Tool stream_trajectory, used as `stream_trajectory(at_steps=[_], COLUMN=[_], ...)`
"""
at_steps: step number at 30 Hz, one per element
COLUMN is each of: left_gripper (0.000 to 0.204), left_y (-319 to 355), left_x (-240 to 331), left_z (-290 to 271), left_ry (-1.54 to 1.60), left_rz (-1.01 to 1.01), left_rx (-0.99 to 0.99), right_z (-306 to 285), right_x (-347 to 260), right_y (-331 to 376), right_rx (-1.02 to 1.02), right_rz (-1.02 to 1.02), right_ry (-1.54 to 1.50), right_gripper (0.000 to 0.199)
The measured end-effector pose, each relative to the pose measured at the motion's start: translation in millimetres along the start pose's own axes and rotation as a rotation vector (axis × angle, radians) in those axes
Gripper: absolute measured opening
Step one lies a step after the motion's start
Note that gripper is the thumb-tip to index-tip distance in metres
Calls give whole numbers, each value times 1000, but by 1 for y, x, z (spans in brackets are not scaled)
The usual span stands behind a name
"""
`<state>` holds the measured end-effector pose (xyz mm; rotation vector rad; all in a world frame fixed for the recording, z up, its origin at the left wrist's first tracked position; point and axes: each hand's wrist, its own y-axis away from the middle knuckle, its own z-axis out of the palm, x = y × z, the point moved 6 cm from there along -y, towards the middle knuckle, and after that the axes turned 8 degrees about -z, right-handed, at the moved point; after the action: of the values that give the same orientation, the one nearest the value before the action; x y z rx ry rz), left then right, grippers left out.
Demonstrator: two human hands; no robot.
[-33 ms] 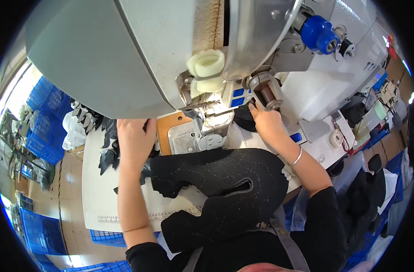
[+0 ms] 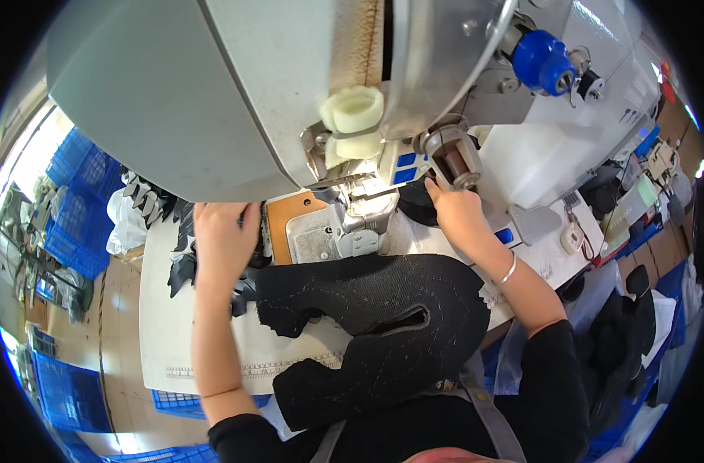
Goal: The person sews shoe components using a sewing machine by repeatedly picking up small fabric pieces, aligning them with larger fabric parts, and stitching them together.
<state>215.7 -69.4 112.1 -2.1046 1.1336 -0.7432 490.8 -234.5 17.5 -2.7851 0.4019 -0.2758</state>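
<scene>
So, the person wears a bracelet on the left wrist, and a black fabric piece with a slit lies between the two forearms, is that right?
Not quite: the head view shows the bracelet on the right wrist, while the left wrist is bare. The black fabric piece with a slit does lie between the two forearms.

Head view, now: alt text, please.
At a grey sewing machine, the left hand is beside dark cut pieces, the right hand at a dark piece. A large black slitted panel lies partly on the white table.
</scene>
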Motion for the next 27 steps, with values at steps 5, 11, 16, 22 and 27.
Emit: stream_trajectory(at_steps=[5, 11, 16, 22, 27], left_gripper=[36, 51, 45, 18, 16], left_y=[57, 131, 164, 219, 108], left_x=[-158, -246, -228, -239, -108], left_z=[-23, -29, -44, -84, -100], left_ry=[-578, -112, -96, 428, 711], left_rz=[-369, -582, -647, -937, -782], left_rx=[-445, -630, -544, -12, -147], right_z=[-67, -74, -79, -102, -127], right_x=[-20, -62, -68, -67, -59], right_y=[35, 67, 71, 70, 37], right_rx=[205, -252, -156, 50, 62], right_rz=[-188, -401, -359, -298, -254], right_ry=[-574, -754, -612, -667, -984], right_gripper=[50, 77, 82, 53, 13])
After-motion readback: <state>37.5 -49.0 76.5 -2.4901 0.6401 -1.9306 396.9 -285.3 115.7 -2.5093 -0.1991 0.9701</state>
